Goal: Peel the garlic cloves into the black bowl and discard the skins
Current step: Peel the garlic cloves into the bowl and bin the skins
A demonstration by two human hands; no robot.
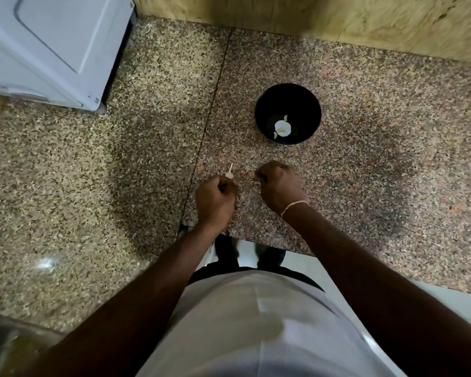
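Note:
A black bowl [288, 113] stands on the speckled granite counter [365, 159], with pale garlic pieces [282, 127] lying at its bottom. In front of the bowl my left hand [215, 200] is curled around a garlic piece [229, 173] whose thin stem sticks up past the knuckles. My right hand [279, 186], a thin band on its wrist, is curled a little to the right of it and pinches a small pale scrap [257, 183] at its fingertips. The two hands are apart. Most of what each holds is hidden by the fingers.
A white appliance [52, 50] stands at the counter's back left. A wooden wall panel [337, 20] runs along the back. A seam [207, 126] splits the counter slabs left of the bowl. The counter's front edge lies just below my wrists.

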